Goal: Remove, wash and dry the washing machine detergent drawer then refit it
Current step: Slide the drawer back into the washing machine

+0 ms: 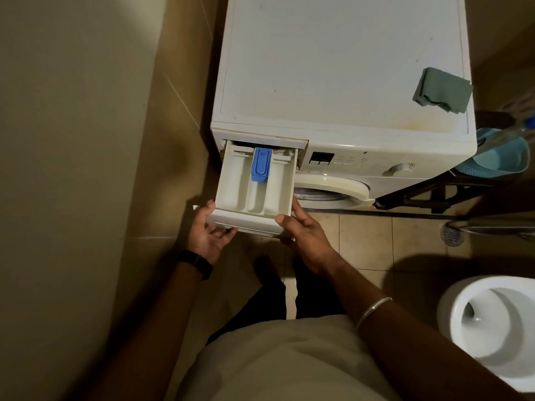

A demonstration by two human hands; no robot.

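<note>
I have the detergent drawer pulled most of the way out of the washing machine, its far end inside the slot at the machine's left front. My left hand cups the near left corner of the front panel, fingers curled beneath it; my right hand grips the near right corner, thumb on the rim. It looks like light, stiff, thin plastic, probably slick with residue, so I judge both front corners the safest hold. The blue insert may come loose.
</note>
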